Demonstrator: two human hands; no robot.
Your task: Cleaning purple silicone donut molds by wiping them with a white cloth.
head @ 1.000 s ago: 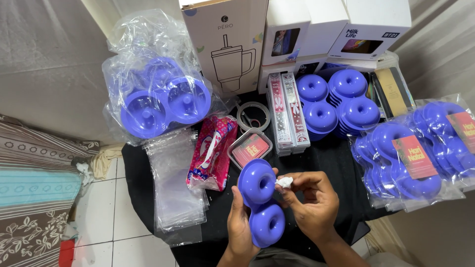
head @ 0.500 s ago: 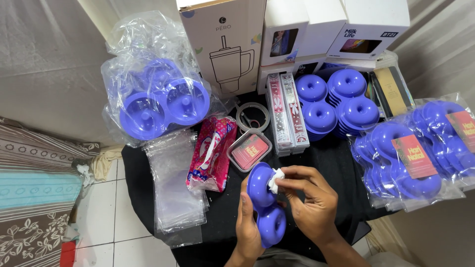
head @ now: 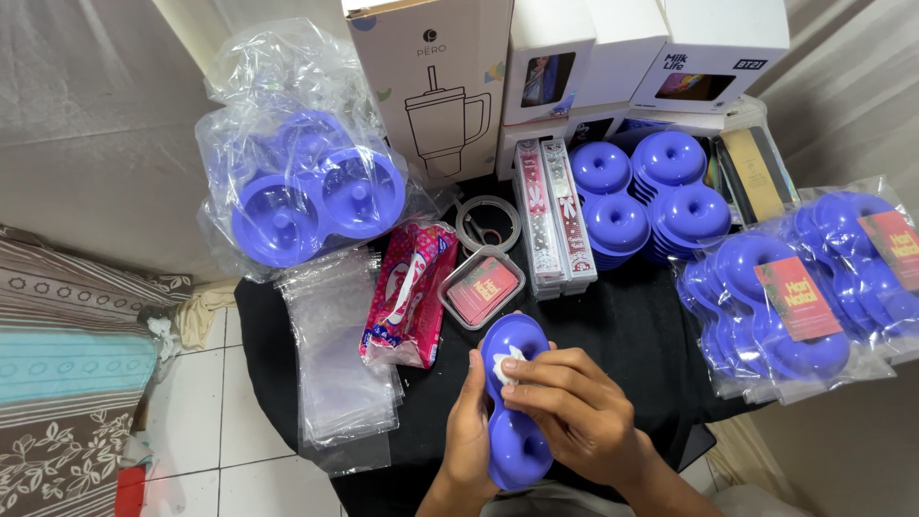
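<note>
I'm looking down at my left hand (head: 469,431) wrapping around the left edge of a purple double-ring mold (head: 515,402), fingers curled closed on it, holding it upright over the near edge of the black table (head: 632,306). My right hand (head: 574,412) is lying across the front of the mold, fingertips pinched shut on a small white wad (head: 505,369) and pressing it into the upper ring.

Room-wise it's getting tight. A small clear box with a red card (head: 481,285) is sitting just beyond the mold's top, and a pink snack pack (head: 410,297) is lying just left of that. A pile of clear plastic sleeves (head: 335,354) is hanging over the table's left edge. To the right, bagged purple molds with red labels (head: 795,306) are crowding the right edge, and a stack of bare purple molds (head: 641,196) is sitting further back. The only open patch I'm seeing is the black strip right of my right hand.
</note>
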